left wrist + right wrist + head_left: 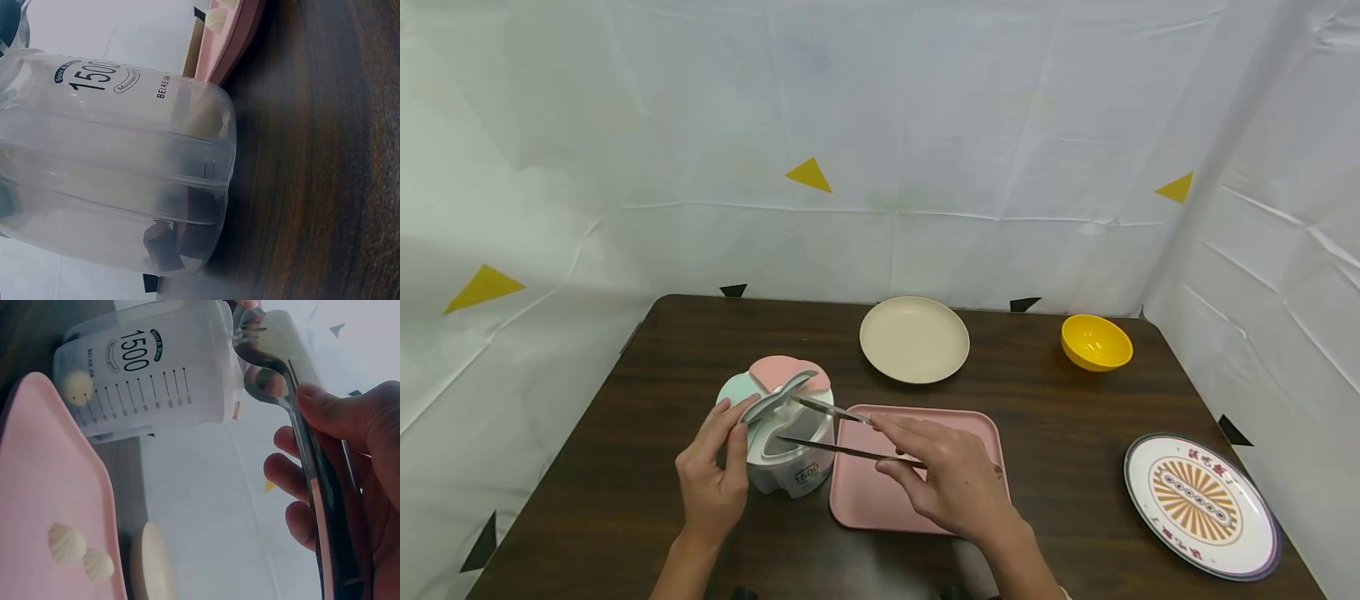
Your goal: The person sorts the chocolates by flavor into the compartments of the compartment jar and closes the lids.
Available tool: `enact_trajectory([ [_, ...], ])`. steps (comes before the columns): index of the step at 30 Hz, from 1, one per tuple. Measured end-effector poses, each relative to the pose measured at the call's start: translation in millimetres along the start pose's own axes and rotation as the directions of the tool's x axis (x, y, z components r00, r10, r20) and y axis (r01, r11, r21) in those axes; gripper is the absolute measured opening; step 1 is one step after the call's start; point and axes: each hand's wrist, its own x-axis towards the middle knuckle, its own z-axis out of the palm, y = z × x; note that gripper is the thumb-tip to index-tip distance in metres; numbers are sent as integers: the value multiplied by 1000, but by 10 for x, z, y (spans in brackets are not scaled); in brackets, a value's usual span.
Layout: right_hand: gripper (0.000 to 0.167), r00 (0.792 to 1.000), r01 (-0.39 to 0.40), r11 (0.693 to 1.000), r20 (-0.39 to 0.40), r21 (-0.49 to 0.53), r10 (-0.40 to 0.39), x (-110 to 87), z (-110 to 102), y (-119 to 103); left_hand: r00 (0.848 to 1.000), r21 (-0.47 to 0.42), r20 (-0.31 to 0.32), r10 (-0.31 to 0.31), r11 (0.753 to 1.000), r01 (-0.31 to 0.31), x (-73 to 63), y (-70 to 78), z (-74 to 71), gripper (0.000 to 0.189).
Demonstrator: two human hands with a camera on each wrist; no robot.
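Note:
A clear storage jar (801, 478) marked 1500 stands on the left of the table, its lid split into pink, mint and other sections. With thumb and fingers my left hand (715, 467) holds a raised grey lid flap (775, 400) above the jar's opening. My right hand (951, 475) grips metal tongs (301, 434), whose spread tips reach over that opening; nothing shows between them. Inside the jar are a pale round piece (78, 386) and dark chunks (162, 245). Two cream shell-shaped pieces (67, 544) lie on a pink tray (880, 504), beneath my right hand.
Behind the tray lies a beige plate (914, 340). A yellow bowl (1096, 343) stands at the back right, and a patterned white plate (1150, 454) lies near the right edge. White sheeting (925, 125) surrounds the dark wooden table (1060, 467).

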Motion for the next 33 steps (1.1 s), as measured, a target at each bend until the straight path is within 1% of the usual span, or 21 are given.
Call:
enact_trajectory([
  [4,57,1000,-19,999,15,36,18,-31,-42,27,1000,-1,-3,1,1000,-1,11,25,0,20],
  [7,59,999,-35,998,4,45,35,-81,-83,70,1000,1,-2,1,1000,-1,7,18,-3,20],
  [10,60,996,-94,995,-1,23,94,-181,-122,126,1000,1,1,-3,1000,3,-9,-12,-7,20],
  [13,59,987,-163,986,0,-16,163,-309,-144,195,1000,-4,4,-7,1000,7,-26,-47,-11,20],
  [16,58,971,-236,971,16,-47,237,-440,-145,271,1000,-5,5,-11,1000,11,-34,-59,-15,21],
  [18,58,955,-292,955,43,-60,294,-520,-140,321,1000,-3,6,-13,1000,13,-37,-62,-17,21],
  [21,55,927,-358,931,88,-75,364,-630,-121,392,1000,3,6,-14,1000,14,-25,-26,-15,20],
  [23,54,914,-383,920,113,-78,390,-692,-108,434,1000,7,7,-14,1000,14,-6,11,-12,20],
  [28,51,894,-411,907,149,-95,421,-803,-74,509,1000,9,6,-18,1000,18,77,163,-1,20],
  [30,51,887,-421,901,162,-104,433,-830,-64,528,1000,8,6,-18,1000,18,99,203,0,20],
  [33,49,877,-432,895,180,-114,446,-857,-51,547,1000,5,0,-15,1000,15,111,224,4,20],
])
